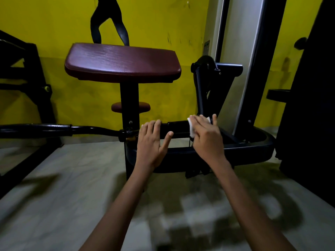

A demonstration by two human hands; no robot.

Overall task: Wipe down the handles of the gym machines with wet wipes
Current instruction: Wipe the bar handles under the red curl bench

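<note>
Nearest, two bare forearms reach forward over the pale floor [72, 178] toward a black horizontal bar of the gym machine. The left hand [152, 142] rests on the bar's black handle [178, 126], fingers curled over its top and thumb extended along the near side. The right hand [206, 136] lies just beside it on the same handle, fingers fairly straight, pressing a white wet wipe [191, 126] against the grip; the wipe shows at the hand's left edge and hangs below the bar. To the left, the bar continues to a second handle [34, 129], untouched and well apart from both hands. Below the hands runs the machine's dark base frame [253, 147]. Behind the bar stands a black upright post [129, 100] carrying a small maroon pad [145, 106] and, above it, a wide maroon cushion [123, 60], tilted. At right rises a grey column [241, 51]. Farthest back is the yellow wall [54, 24].
</note>
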